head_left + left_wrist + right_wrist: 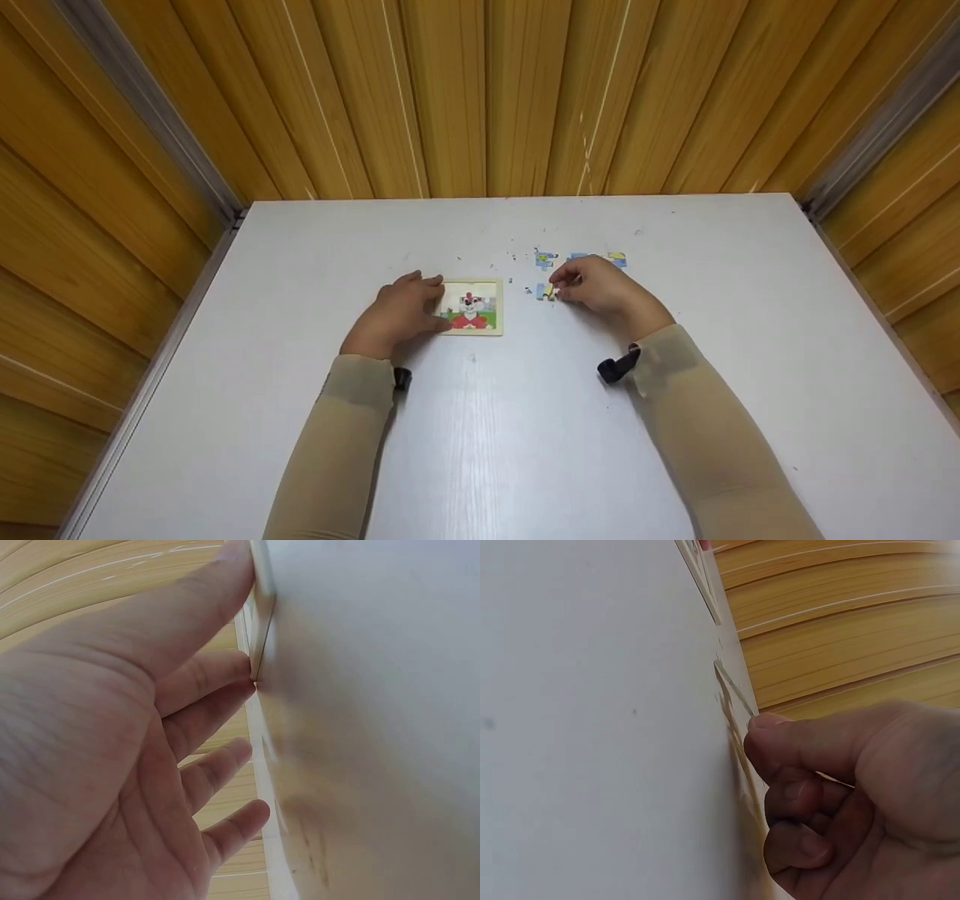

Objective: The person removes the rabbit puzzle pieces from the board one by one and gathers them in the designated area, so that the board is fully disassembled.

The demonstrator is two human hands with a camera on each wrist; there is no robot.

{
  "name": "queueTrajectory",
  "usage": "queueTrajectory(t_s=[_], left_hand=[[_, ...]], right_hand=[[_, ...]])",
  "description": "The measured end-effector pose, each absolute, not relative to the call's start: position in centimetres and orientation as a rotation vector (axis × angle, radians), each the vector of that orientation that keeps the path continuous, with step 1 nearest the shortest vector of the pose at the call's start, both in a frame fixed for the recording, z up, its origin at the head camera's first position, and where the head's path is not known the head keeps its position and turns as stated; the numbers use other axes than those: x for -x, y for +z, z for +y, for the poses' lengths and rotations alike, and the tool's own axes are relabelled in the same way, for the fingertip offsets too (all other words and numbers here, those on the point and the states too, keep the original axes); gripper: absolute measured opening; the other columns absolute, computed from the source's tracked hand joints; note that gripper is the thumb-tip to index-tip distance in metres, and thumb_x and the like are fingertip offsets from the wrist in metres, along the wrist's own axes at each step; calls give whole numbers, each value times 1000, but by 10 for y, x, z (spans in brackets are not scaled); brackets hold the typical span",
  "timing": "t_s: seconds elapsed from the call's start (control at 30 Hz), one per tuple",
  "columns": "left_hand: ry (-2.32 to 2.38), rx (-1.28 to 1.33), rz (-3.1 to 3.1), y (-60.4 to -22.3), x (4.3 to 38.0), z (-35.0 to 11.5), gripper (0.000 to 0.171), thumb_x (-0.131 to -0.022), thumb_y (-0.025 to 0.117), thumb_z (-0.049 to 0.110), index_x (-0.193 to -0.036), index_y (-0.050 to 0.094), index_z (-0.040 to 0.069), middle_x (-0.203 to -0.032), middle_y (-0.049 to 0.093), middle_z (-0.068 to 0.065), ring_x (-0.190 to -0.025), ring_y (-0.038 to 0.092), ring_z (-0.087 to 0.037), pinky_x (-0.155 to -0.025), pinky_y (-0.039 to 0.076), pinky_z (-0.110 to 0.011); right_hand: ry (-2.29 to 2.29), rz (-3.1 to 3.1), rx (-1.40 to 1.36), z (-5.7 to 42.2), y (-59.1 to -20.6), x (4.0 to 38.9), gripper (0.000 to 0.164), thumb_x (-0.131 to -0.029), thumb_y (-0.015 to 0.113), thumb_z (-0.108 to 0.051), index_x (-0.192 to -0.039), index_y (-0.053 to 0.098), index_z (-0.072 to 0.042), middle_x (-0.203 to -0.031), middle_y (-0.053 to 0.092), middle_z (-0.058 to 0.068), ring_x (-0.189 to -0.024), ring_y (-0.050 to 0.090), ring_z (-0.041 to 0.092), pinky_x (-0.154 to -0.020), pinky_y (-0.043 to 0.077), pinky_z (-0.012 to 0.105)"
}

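A small wooden jigsaw puzzle tray [499,307] lies on the table, partly filled with a picture of a white-faced animal in red. My left hand [403,309] is at its left side, thumb and forefinger touching the frame. In the left wrist view, the fingers of the left hand [112,735] are fairly straight and spread, near the tray's edge [262,622]. My right hand [600,289] pinches a puzzle piece [547,291] between thumb and forefinger. That piece [735,686] shows edge-on and tilted in the right wrist view, against the right hand's [840,780] fingertips; its far end is near the table.
Loose puzzle pieces [545,259] lie beyond the right hand, some partly hidden by it; another yellow and blue one [617,259] is further right. Small dark specks dot the white table [480,420]. Wood-patterned panels [487,97] stand behind its far edge.
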State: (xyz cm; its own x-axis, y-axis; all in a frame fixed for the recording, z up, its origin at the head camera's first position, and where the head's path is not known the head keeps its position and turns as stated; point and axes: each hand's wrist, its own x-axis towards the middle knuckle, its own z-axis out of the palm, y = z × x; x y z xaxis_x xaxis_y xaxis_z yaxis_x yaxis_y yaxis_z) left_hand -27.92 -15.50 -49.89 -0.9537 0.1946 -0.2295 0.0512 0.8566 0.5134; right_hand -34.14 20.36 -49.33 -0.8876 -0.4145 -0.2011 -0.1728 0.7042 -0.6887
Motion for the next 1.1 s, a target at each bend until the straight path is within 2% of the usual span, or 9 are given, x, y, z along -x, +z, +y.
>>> queueTrajectory(t_s=[0.23, 0.47, 0.53, 0.77, 0.97, 1.1], left_hand=[[772, -171, 2754, -500, 280, -155, 75, -98, 91, 28, -166, 59, 20, -183, 45, -4, -175, 29, -43, -141, 29, -65], [769, -197, 2750, -500, 280, -156, 73, -98, 91, 28, -165, 61, 18, -182, 46, -1, -176, 27, -38, -142, 27, -64], [758, -211, 2753, -500, 280, -156, 73, -98, 91, 29, -164, 61, 17, -182, 46, -1, -177, 26, -37, -142, 27, -64], [689, -230, 2772, -500, 280, -157, 75, -98, 90, 32, -165, 61, 17, -182, 46, -1, -177, 25, -37, -141, 27, -66], [725, -194, 2754, -503, 281, -154, 76, -98, 91, 31, -166, 60, 19, -182, 46, 0, -177, 26, -37, -141, 28, -66], [720, -193, 2759, -504, 283, -151, 75, -98, 91, 30, -165, 60, 20, -182, 46, 0, -177, 27, -37, -141, 28, -66]], right_hand=[[-980, 2609, 416, 201, -495, 343, 27, -109, 72, -8, -135, 78, -4, -127, 76, 17, -117, 66, 29, -110, 52, 45], [-991, 2597, 371, 200, -495, 343, 31, -109, 71, -7, -140, 77, -7, -131, 74, 16, -122, 65, 30, -116, 51, 48], [-1004, 2599, 353, 200, -493, 342, 32, -109, 70, -7, -141, 76, -8, -133, 73, 15, -118, 63, 28, -111, 51, 44], [-1131, 2581, 379, 188, -489, 339, 33, -110, 69, -8, -142, 75, -7, -136, 71, 16, -90, 60, 17, -75, 52, 23], [-1192, 2558, 429, 170, -484, 332, 31, -110, 69, -10, -141, 76, -6, -135, 74, 15, -90, 63, 18, -68, 53, 23], [-1243, 2518, 478, 154, -478, 328, 33, -110, 64, -5, -141, 75, -4, -135, 74, 17, -93, 62, 20, -72, 53, 24]])
